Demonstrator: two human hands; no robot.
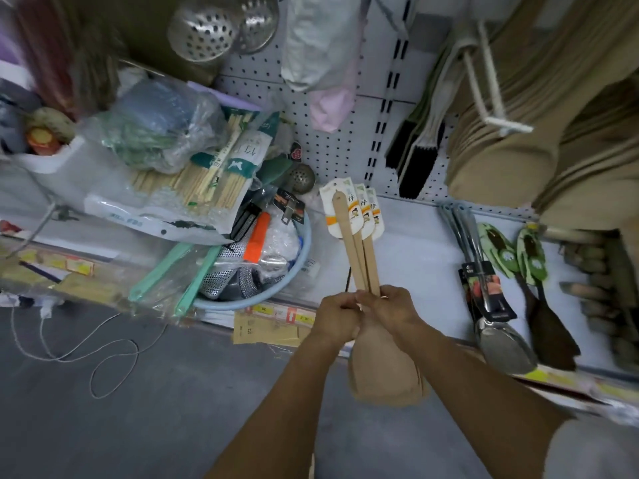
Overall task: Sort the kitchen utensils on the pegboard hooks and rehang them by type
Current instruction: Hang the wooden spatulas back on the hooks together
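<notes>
Both of my hands grip a bunch of wooden spatulas at mid-handle, above the front of the shelf. My left hand and my right hand meet around the handles. The handle ends with white paper labels point toward the pegboard. The broad wooden blades hang below my hands. On the shelf to the right lie metal turners and dark wooden spoons with green labels.
A light blue basin full of mixed utensils sits left of my hands. Bagged chopsticks, green plastic tools and perforated metal ladles crowd the left. Brushes and stacked tan items hang at right.
</notes>
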